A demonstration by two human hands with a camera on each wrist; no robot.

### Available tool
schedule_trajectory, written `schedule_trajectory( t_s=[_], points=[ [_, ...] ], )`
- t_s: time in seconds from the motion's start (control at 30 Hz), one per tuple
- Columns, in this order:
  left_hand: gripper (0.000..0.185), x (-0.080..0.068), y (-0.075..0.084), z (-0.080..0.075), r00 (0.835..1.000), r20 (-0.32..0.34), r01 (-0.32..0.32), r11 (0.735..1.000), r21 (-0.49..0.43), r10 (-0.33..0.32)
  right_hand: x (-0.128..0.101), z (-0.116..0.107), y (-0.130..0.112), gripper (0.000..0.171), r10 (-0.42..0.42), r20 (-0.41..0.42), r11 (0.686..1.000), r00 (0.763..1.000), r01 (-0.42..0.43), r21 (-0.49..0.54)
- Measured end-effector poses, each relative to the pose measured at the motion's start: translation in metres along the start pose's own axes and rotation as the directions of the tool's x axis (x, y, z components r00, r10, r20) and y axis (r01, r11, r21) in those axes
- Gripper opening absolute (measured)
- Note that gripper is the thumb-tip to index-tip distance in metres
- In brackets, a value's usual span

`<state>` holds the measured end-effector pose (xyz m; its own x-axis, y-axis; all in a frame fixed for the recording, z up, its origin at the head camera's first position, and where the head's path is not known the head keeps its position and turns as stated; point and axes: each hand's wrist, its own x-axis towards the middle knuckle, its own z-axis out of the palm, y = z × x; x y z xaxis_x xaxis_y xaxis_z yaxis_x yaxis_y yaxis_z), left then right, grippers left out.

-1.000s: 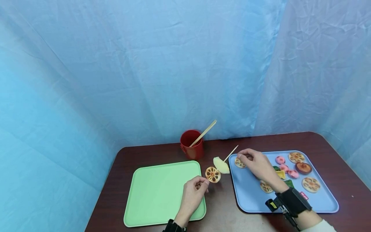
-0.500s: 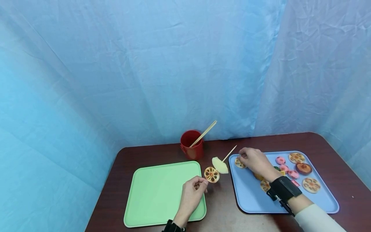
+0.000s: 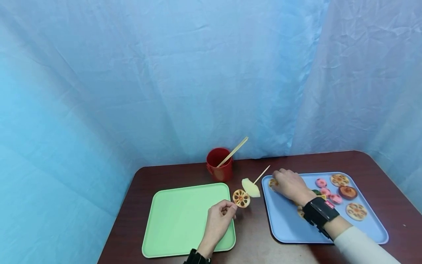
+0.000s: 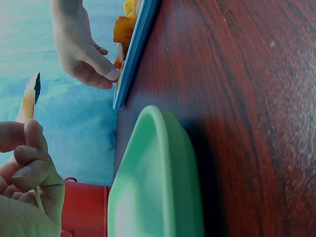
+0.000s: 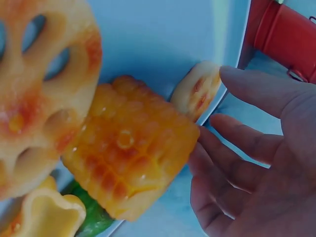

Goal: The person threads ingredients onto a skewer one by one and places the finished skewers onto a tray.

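Note:
My left hand pinches a wooden skewer over the right edge of the green tray. Threaded on it are a lotus root slice, close to my fingers, and a pale yellow slice farther up. In the left wrist view the lower end of the stick shows between the curled fingers. Over the far left corner of the blue tray, my right hand is at another lotus root slice. The thumb tip touches the slice's edge, while the fingers lie apart from the thumb, loosely bent.
The blue tray also bears a corn piece, several lotus slices, pink pieces and a brown mushroom cap. The green tray lies left. Behind stands a red bucket with skewers.
My right hand has turned, its knuckles now uppermost, and covers more of the corner lotus slice; the forearm swung over the tray's front. The left hand and its skewer have hardly moved.

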<state>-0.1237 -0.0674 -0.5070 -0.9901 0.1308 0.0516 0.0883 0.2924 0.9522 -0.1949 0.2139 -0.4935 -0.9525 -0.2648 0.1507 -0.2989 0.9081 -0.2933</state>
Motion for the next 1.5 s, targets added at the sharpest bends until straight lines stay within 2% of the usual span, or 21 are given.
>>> schedule_trajectory(
  t_s=[0.2, 0.4, 0.6, 0.73, 0.93, 1.27, 1.5],
  points=[
    [0.018, 0.001, 0.002, 0.0, 1.0, 0.005, -0.005, 1.0, -0.009, 0.005, 0.001, 0.003, 0.002, 0.018, -0.007, 0.017, 0.998, 1.0, 0.008, -0.066],
    [0.017, 0.0, 0.003, -0.001, 1.0, 0.001, 0.001, 1.0, -0.03, -0.001, 0.0, 0.005, 0.0, 0.024, -0.027, 0.01, 0.997, 1.0, 0.028, -0.069],
    [0.016, -0.001, 0.001, -0.001, 1.0, -0.006, 0.007, 1.0, -0.025, -0.007, -0.004, 0.006, 0.0, 0.024, -0.152, -0.063, 0.987, 0.986, 0.148, -0.063],
    [0.018, -0.002, 0.001, -0.001, 1.0, -0.006, 0.006, 1.0, -0.012, -0.007, -0.008, 0.005, -0.001, 0.02, -0.191, -0.07, 0.981, 0.979, 0.193, 0.018],
    [0.019, -0.002, 0.0, -0.001, 1.0, -0.003, 0.006, 1.0, -0.013, -0.006, -0.011, 0.003, -0.003, 0.019, -0.15, -0.038, 0.982, 0.988, 0.154, 0.112],
    [0.018, -0.001, 0.007, 0.001, 1.0, -0.003, 0.008, 0.999, -0.043, -0.008, -0.014, 0.004, -0.003, 0.021, -0.09, -0.028, 0.986, 0.996, 0.093, 0.142],
    [0.016, 0.0, 0.008, 0.002, 1.0, -0.004, -0.001, 0.999, -0.042, 0.001, -0.019, -0.005, -0.004, 0.023, 0.02, -0.027, 0.976, 0.999, -0.013, 0.217]
  ],
)
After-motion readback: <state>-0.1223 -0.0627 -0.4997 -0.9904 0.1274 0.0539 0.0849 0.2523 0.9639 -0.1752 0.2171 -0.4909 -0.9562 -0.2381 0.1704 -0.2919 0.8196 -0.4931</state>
